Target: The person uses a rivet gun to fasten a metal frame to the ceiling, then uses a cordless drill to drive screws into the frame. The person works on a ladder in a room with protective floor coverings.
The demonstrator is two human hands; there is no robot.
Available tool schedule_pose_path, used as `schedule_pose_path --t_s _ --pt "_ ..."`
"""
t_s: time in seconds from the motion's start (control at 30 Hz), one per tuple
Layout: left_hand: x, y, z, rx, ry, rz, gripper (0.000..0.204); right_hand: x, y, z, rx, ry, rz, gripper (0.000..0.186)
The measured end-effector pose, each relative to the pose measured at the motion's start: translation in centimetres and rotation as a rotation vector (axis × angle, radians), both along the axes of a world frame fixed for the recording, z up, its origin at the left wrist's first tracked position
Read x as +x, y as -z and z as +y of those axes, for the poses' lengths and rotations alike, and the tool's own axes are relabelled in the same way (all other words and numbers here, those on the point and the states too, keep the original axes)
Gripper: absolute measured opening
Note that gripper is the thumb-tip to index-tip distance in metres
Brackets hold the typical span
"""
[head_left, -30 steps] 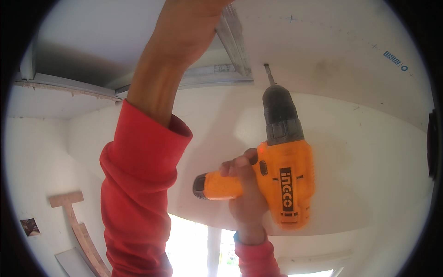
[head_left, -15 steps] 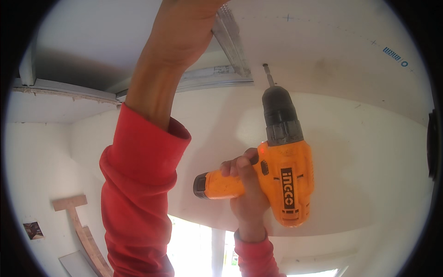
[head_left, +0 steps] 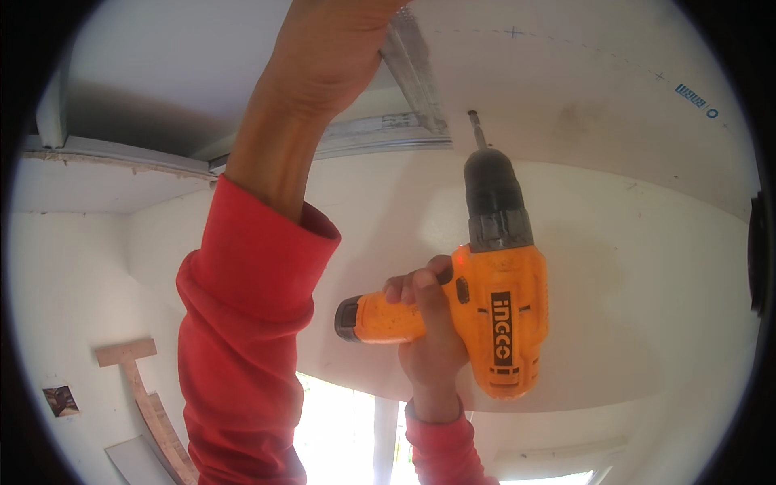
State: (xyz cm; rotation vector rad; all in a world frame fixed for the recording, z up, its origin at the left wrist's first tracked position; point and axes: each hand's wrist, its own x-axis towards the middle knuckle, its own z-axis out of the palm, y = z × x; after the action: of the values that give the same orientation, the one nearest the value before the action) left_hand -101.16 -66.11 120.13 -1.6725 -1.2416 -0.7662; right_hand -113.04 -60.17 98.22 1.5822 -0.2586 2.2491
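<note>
My right hand [head_left: 432, 339] is wrapped round the handle of an orange and black cordless drill [head_left: 501, 315], a finger near its trigger. The drill points up, and its driver bit [head_left: 478, 131] meets a dark spot on the pale ceiling board [head_left: 566, 81]. Whether that spot is a screw head or a hole I cannot make out. At the top, my left hand [head_left: 339, 48] reaches up beside a grey metal channel [head_left: 412, 69] at the board's edge. Its fingers run out of the picture, so their grip is hidden.
Metal framing [head_left: 121, 153] borders an open ceiling section on the left. A curved white wall [head_left: 630, 267] lies behind the drill. Lower left are a wooden T-shaped piece [head_left: 145, 396] and a wall box opening [head_left: 61, 401]. Bright window light [head_left: 335, 428] comes from below.
The view has shifted slightly, moving the ceiling edge and my left arm a little rightward in the picture. The drill tilts slightly more, its bit still at the dark spot.
</note>
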Motion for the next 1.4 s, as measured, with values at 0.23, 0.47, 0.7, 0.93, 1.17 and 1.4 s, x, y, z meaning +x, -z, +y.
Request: schedule_pose_path --t_s 0.23,0.47,0.7,0.93,1.17,1.4 --pt "-0.1 0.0 0.0 -0.013 -0.009 0.048 0.047 -0.1 0.1 0.3 -0.002 0.016 -0.023 0.029" --pt "-0.3 -0.2 -0.6 -0.032 0.006 0.023 0.047 -0.3 -0.2 -0.5 0.008 0.025 0.004 0.031" --pt "-0.4 -0.7 -1.3 -0.108 -0.028 0.030 0.045 -0.4 -0.1 -0.8 0.008 -0.003 -0.008 0.031" --pt "-0.8 -0.6 -1.2 -0.093 -0.006 0.056 0.046 -0.6 -0.1 -1.4 0.000 -0.020 -0.037 0.029" --pt "-0.7 0.0 -0.8 -0.010 -0.046 0.044 0.046 -1.0 0.0 -1.6 -0.025 0.008 -0.005 0.029" --pt "-0.7 0.2 -0.8 -0.025 -0.018 -0.024 0.046 -1.3 0.2 -1.5 -0.027 -0.004 -0.023 0.030"
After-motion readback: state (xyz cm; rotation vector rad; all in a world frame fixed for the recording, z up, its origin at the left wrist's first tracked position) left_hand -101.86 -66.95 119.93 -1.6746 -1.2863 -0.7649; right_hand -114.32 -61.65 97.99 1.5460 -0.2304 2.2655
